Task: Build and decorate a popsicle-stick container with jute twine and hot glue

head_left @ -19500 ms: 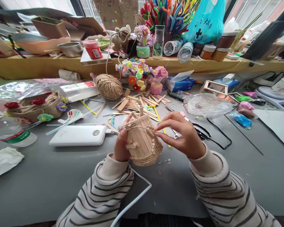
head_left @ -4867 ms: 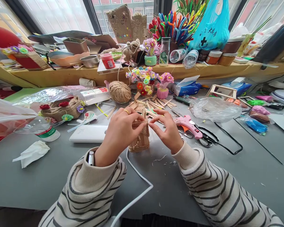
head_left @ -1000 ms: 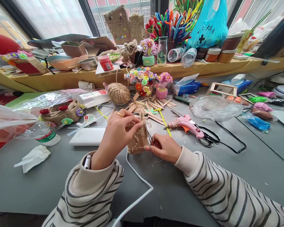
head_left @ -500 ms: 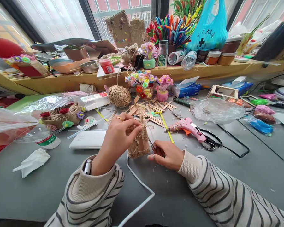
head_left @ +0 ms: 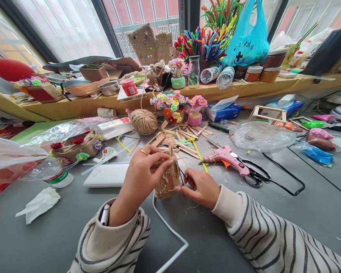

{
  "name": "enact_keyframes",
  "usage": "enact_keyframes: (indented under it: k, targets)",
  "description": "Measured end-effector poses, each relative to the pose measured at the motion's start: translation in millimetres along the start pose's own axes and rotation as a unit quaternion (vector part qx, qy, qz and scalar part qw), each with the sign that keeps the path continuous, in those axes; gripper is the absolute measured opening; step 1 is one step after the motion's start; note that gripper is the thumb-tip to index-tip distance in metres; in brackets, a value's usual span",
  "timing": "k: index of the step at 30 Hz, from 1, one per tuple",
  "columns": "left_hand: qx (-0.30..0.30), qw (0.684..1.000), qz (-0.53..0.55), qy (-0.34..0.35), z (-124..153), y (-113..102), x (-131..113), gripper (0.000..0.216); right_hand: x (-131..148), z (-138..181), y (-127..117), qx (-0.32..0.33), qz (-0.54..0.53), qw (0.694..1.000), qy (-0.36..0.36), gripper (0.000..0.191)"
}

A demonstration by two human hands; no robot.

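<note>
A small basket (head_left: 165, 185) of wooden sticks, trimmed with jute twine, is tilted above the grey table. My left hand (head_left: 143, 172) pinches its upper part near the twine handle, with the thumb at the rim. On the basket's right side, my right hand (head_left: 202, 187) is closed around small dark metal scissors (head_left: 182, 177). Their blades point up toward the twine at the rim; my fingers partly hide the loops. Loose twine ends stick out beside the rim. The basket's far left side is behind my left hand.
A pink glue gun (head_left: 224, 157) and larger black-handled scissors (head_left: 254, 176) lie to the right. Wooden sticks (head_left: 190, 138) are scattered behind the basket, near a ball of twine (head_left: 144, 121). A white power bank (head_left: 105, 176) lies left, and a white cable (head_left: 170, 229) runs in front.
The camera view has shifted slightly, so the scene sits a little lower. My right hand has brought the scissors slightly higher along the basket's side, blades nearer the rim; my left hand keeps its pinch.
</note>
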State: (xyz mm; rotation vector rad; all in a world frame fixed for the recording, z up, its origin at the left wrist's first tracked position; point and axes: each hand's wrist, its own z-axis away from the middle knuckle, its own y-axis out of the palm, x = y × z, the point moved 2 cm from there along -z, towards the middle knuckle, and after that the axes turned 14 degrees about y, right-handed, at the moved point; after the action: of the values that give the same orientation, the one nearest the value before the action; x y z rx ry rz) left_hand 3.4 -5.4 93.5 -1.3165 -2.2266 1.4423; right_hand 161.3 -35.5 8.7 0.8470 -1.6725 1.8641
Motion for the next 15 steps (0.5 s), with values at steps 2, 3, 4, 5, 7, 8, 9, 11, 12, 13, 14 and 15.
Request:
enact_keyframes:
  k: [2,3,4,5,7,8,9,11,12,13,14,15]
  targets:
    - [-0.002,1.0,-0.002,-0.004,0.8,0.1,0.0,0.016,-0.3,-0.4,0.7,-0.001,0.003,1.0,-0.002,0.042]
    - [-0.004,1.0,-0.004,-0.006,1.1,0.1,-0.1,0.016,-0.3,-0.6,1.1,0.001,0.003,1.0,-0.002,0.042]
    - [-0.005,1.0,-0.005,-0.007,1.5,0.2,-0.3,0.016,-0.3,-0.8,1.3,0.002,0.001,1.0,-0.003,0.041]
    - [-0.007,1.0,-0.005,-0.007,1.8,0.3,-0.5,0.016,-0.1,-0.9,1.6,0.002,-0.002,1.0,-0.005,0.041]
    - [-0.008,1.0,-0.002,-0.006,2.3,0.7,-1.1,0.017,0.4,-1.2,1.8,-0.001,-0.007,1.0,-0.009,0.04]
    - [-0.008,1.0,-0.001,-0.005,2.5,0.9,-1.4,0.017,0.7,-1.3,1.9,-0.004,-0.009,1.0,-0.011,0.04]
    - [-0.007,1.0,-0.001,-0.004,2.6,1.1,-1.7,0.018,0.9,-1.4,2.2,-0.007,-0.009,1.0,-0.012,0.039]
    - [-0.005,1.0,-0.004,-0.002,2.5,1.4,-2.5,0.018,0.8,-1.6,3.1,-0.011,-0.009,1.0,-0.014,0.038]
    - [-0.005,1.0,-0.007,-0.002,2.4,1.5,-2.8,0.017,0.5,-1.6,3.7,-0.013,-0.011,1.0,-0.015,0.037]
    - [-0.006,1.0,-0.01,-0.001,2.2,1.5,-3.1,0.017,0.0,-1.7,4.4,-0.015,-0.013,1.0,-0.015,0.037]
    - [-0.007,1.0,-0.013,-0.001,2.0,1.4,-3.3,0.017,-0.8,-1.8,5.1,-0.017,-0.016,1.0,-0.015,0.036]
    - [-0.008,1.0,-0.015,-0.001,1.7,1.4,-3.5,0.017,-1.6,-1.9,5.9,-0.021,-0.02,0.999,-0.016,0.035]
